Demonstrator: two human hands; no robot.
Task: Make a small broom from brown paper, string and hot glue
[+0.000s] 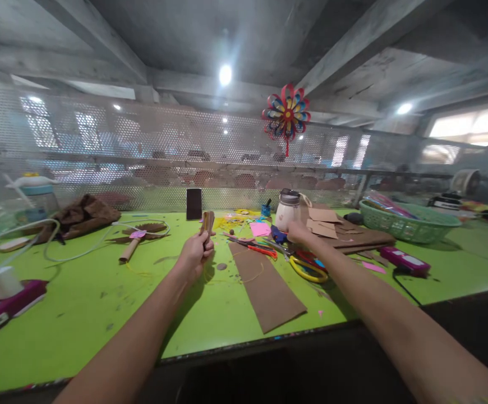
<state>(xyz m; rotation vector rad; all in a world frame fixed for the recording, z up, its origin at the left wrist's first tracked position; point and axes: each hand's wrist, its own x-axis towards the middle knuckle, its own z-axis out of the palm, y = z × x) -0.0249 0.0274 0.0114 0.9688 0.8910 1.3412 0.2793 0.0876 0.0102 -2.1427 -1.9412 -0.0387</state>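
Observation:
My left hand (pixel 197 252) is closed round a small folded brown piece (pixel 207 222), held up above the green table (pixel 134 314). My right hand (pixel 298 233) reaches over beside a whitish jar (pixel 287 212) with a grey lid, near a dark blue object (pixel 278 234); its fingertips are hard to make out. Just in front of it lie scissors with yellow handles (pixel 309 270) and scissors with red handles (pixel 263 251). A long brown cardboard strip (pixel 269 292) lies flat between my arms.
A brown tube (pixel 130 249) with a pink piece lies left, near a white cable and brown cloth (pixel 84 216). A phone (pixel 194 203) leans at the back. Right are brown sheets (pixel 366 238), a green basket (pixel 412 221) and a purple power strip (pixel 404 261).

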